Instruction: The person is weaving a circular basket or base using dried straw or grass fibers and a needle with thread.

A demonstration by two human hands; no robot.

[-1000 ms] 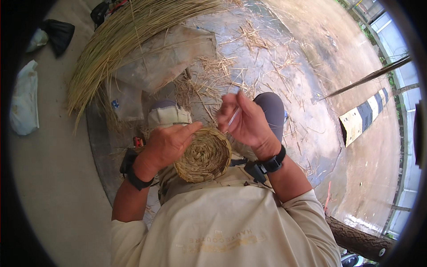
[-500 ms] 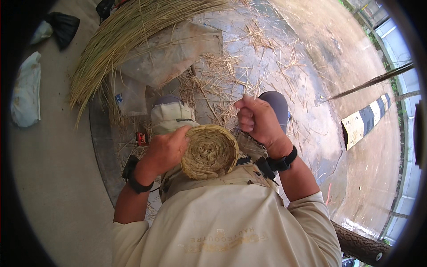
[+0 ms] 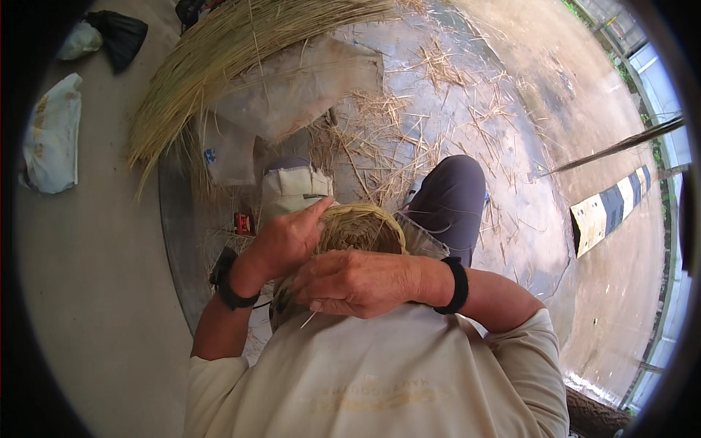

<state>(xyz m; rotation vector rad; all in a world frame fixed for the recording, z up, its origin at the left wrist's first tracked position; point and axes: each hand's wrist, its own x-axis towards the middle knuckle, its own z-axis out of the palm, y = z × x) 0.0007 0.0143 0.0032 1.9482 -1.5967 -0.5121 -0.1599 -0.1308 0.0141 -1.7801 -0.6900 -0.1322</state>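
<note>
A small round basket (image 3: 361, 232) of coiled straw rests in my lap, its mouth facing up. My left hand (image 3: 286, 239) grips its left rim, with the index finger stretched along the edge. Across the near side of the basket lies my right hand (image 3: 358, 281), covering much of it. From the closed fingers of that hand sticks a thin, pale, needle-like sliver (image 3: 309, 319). Its upper part is hidden, so its kind is unclear. Black bands circle both wrists.
A big bundle of long straw (image 3: 219, 77) lies at the far left beside a clear plastic sheet (image 3: 307, 84). Loose straw bits (image 3: 372, 131) litter the grey mat. A small red object (image 3: 243, 223) sits left of my knee. Right stands a striped barrier (image 3: 613, 208); far left, a white bag (image 3: 55, 135).
My right hand has swung from above my right knee down and left onto the basket's near side. The basket looks tilted and shifted slightly right; my left hand stays on its rim.
</note>
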